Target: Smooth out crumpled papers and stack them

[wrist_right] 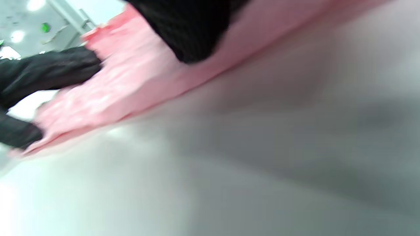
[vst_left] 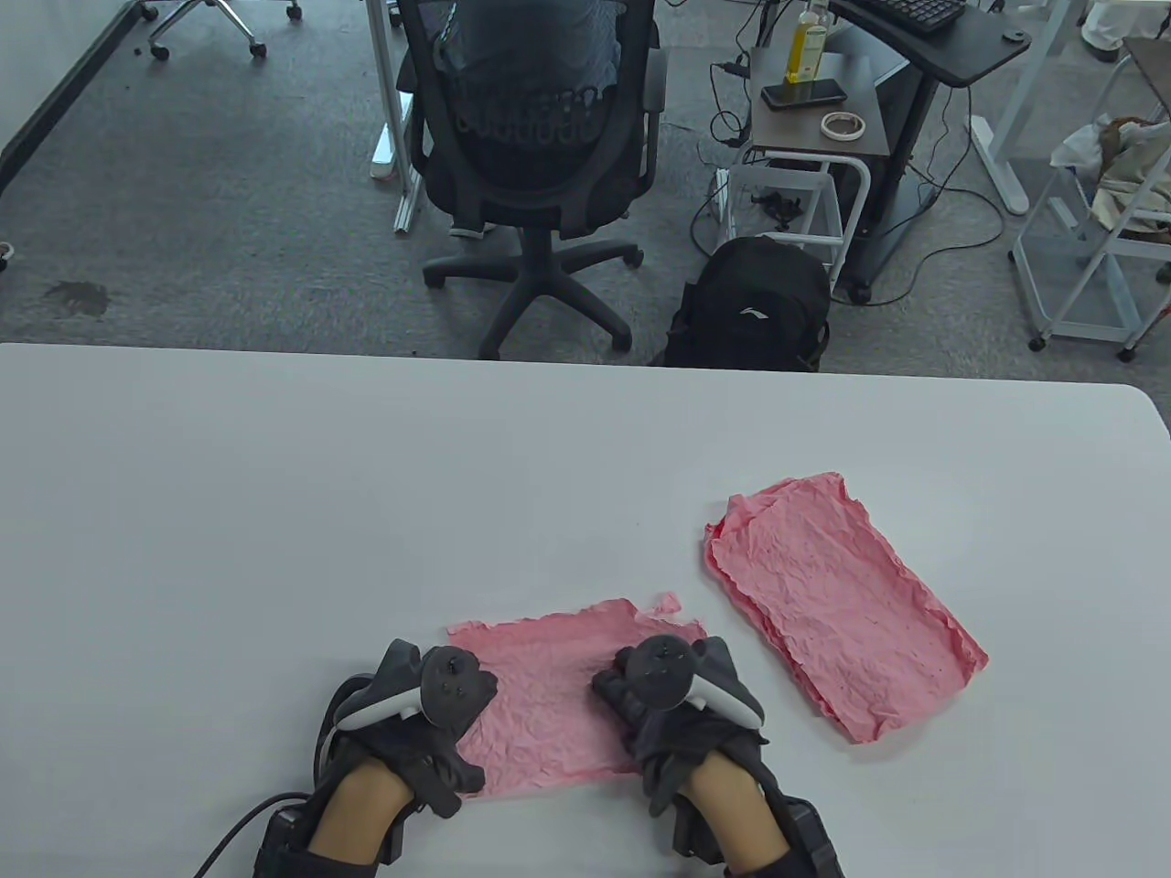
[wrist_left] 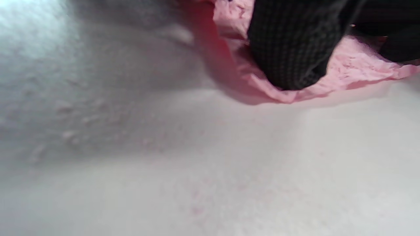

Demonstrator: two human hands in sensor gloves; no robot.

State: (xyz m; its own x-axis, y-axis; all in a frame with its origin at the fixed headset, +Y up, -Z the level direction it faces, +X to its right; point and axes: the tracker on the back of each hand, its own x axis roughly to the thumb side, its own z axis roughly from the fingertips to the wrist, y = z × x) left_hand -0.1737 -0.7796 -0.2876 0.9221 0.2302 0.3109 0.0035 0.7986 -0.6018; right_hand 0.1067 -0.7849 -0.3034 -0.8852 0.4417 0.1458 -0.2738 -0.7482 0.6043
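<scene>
Lying under both hands point(vst_left: 549, 704), the pink sheet point(vst_left: 549, 695) (wrinkled).

Beyond the white table point(vst_left: 366, 457), a black mesh office chair point(vst_left: 535, 137) stands on grey carpet, a black backpack point(vst_left: 750, 306) beside it, near a small side stand holding a dark phone point(vst_left: 805, 92) and tape roll point(vst_left: 843, 125).

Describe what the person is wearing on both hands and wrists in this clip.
Both hands wear dark knitted gloves. The left hand carries a dark tracker with a white band, shaped like a VR controller, strapped to its back; the right hand has a matching one. Black wrist units sit below each glove, and a black cable trails from the left one.
</scene>
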